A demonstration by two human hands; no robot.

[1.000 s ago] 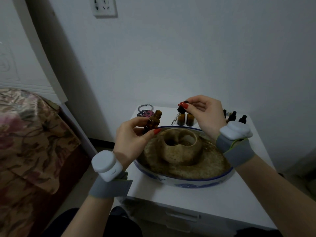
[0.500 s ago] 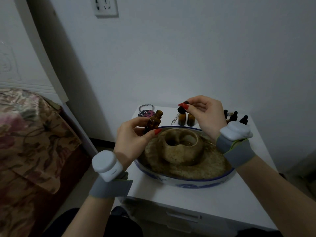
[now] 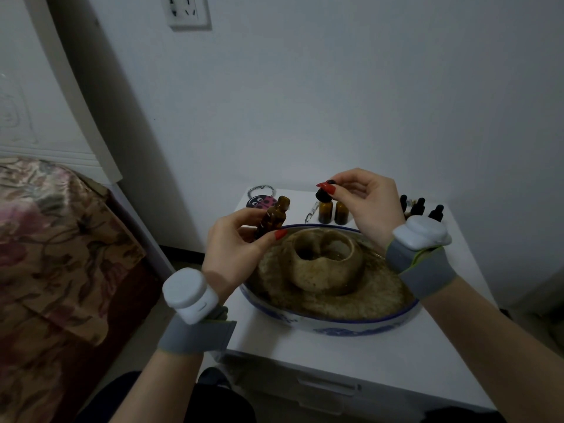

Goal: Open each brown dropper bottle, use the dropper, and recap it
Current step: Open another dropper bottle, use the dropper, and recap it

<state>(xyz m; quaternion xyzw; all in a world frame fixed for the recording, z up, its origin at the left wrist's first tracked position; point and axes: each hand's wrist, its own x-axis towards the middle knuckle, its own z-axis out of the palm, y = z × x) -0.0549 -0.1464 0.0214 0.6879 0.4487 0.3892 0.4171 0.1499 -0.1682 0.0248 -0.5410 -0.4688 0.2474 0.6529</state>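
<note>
My left hand grips an open brown dropper bottle, tilted with its bare neck toward the upper right, above the left rim of the bowl. My right hand pinches the black bulb of the dropper; its glass pipette hangs down to the left, in the air behind the bowl. Two uncapped brown bottles stand on the table behind the bowl. Three black-capped bottles stand at the back right, partly hidden by my right wrist.
A large blue-and-white bowl with a brownish ring-shaped thing inside fills the middle of the small white table. A ladybird-patterned round item and a bead chain lie at the back left. A bed with a floral cover stands left.
Both hands have stayed almost where they were; my right hand with the dropper has shifted very slightly. The bottle in my left hand keeps its tilt.
</note>
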